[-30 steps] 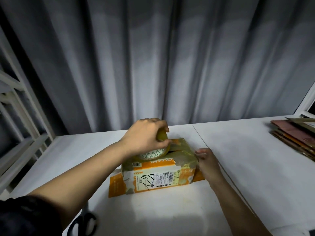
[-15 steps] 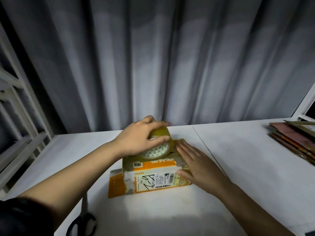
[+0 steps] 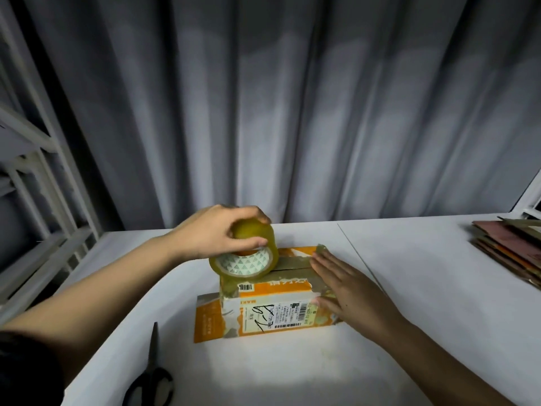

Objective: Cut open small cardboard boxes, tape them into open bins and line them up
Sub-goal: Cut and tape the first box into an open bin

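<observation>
A small orange and white cardboard box [image 3: 272, 310] with a shipping label stands on the white table [image 3: 424, 288], one flap spread flat at its left. My left hand [image 3: 216, 232] grips a roll of yellowish clear tape [image 3: 247, 253] over the box's top left corner. A strip of tape runs from the roll along the seam on top of the box. My right hand [image 3: 348, 284] lies flat with straight fingers on the right end of the box top, pressing the tape down.
Black-handled scissors [image 3: 150, 379] lie on the table at the lower left. A stack of flattened cardboard [image 3: 509, 247] sits at the right edge. A white metal rack [image 3: 32, 200] stands at the left, and a grey curtain hangs behind the table.
My left hand has drawn the roll leftward, laying tape along the box top. My right hand came up from the box's right side and now lies flat on the tape's right end.
</observation>
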